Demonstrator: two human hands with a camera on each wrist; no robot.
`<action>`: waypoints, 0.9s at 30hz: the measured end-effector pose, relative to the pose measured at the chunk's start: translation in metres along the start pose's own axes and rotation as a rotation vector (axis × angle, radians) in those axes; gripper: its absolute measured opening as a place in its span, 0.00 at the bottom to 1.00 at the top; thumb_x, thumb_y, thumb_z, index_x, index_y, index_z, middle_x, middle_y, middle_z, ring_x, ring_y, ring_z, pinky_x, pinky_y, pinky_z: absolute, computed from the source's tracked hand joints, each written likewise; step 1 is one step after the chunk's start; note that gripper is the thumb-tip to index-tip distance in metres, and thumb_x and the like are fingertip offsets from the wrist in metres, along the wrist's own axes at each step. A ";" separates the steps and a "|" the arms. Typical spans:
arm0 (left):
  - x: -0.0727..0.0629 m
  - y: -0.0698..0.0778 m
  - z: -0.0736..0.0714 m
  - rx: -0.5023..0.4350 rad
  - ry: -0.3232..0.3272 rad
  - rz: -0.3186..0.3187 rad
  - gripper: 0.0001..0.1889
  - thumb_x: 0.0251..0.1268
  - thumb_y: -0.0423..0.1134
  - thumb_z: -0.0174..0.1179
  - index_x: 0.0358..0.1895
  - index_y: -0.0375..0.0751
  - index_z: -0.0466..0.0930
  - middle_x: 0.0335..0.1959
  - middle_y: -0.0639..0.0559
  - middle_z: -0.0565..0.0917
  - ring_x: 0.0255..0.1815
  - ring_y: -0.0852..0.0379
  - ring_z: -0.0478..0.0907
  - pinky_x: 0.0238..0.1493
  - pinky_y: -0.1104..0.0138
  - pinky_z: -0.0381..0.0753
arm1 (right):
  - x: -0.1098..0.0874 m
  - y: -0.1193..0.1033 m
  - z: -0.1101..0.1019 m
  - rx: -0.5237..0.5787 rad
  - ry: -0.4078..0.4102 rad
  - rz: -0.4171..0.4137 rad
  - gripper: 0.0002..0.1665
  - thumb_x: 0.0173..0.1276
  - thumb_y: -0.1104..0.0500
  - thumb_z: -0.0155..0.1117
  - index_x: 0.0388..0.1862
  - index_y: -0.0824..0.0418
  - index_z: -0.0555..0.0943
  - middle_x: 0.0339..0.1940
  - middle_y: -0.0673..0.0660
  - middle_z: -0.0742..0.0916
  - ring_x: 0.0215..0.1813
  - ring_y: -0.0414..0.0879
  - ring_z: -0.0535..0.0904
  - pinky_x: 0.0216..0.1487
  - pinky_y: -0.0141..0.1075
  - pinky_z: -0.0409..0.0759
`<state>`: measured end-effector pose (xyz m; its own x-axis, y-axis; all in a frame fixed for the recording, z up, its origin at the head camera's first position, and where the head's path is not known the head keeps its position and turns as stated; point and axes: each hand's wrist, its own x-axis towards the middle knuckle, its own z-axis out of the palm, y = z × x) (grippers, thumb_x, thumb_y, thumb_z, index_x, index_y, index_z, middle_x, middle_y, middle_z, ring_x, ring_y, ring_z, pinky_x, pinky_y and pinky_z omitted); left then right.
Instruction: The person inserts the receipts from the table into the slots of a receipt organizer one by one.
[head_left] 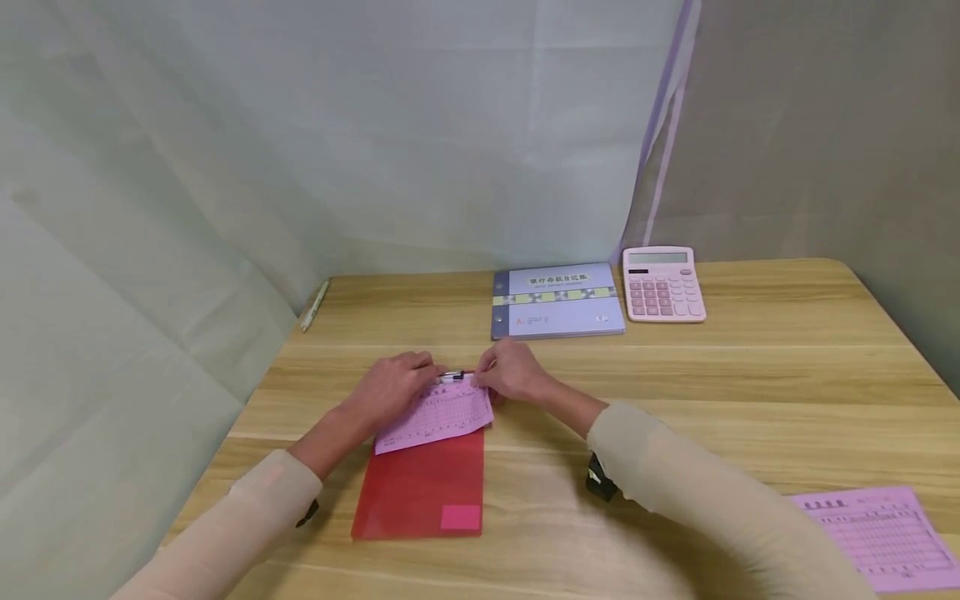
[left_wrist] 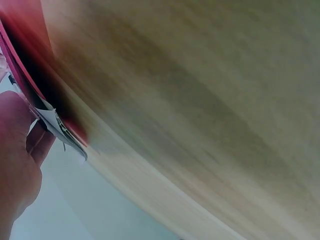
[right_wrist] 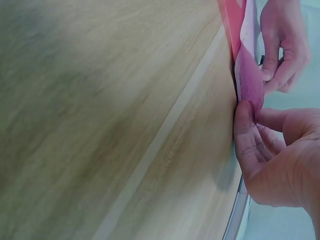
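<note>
A red clip folder (head_left: 420, 487) lies on the wooden table, with a pink printed form (head_left: 435, 421) slanted over its upper part. At the folder's top edge sits a metal clip (head_left: 452, 377) with a black end. My left hand (head_left: 393, 387) grips the folder's top edge beside the clip; in the left wrist view its thumb and fingers are on either side of that edge. My right hand (head_left: 512, 371) pinches the form's upper right corner between thumb and fingers, as the right wrist view shows. Whether the form's top edge lies under the clip cannot be told.
A blue-grey ledger book (head_left: 558, 312) and a pink calculator (head_left: 663, 287) lie at the back of the table. Near the back left corner is a pen (head_left: 315, 306). Another pink form (head_left: 881, 537) lies at the front right, partly behind the right sleeve (head_left: 712, 483).
</note>
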<state>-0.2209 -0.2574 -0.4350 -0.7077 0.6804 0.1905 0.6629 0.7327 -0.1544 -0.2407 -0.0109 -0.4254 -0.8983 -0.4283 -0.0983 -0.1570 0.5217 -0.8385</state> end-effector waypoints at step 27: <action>-0.002 0.002 0.003 -0.016 0.041 0.021 0.14 0.75 0.37 0.67 0.60 0.42 0.89 0.43 0.49 0.83 0.42 0.53 0.83 0.43 0.59 0.87 | 0.003 -0.002 0.013 -0.053 0.114 0.064 0.08 0.72 0.62 0.75 0.34 0.65 0.92 0.15 0.52 0.86 0.16 0.45 0.83 0.17 0.29 0.74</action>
<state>-0.2190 -0.2576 -0.4385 -0.6832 0.6940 0.2274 0.6814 0.7178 -0.1433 -0.2374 -0.0228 -0.4312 -0.9474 -0.3080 -0.0868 -0.1167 0.5851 -0.8025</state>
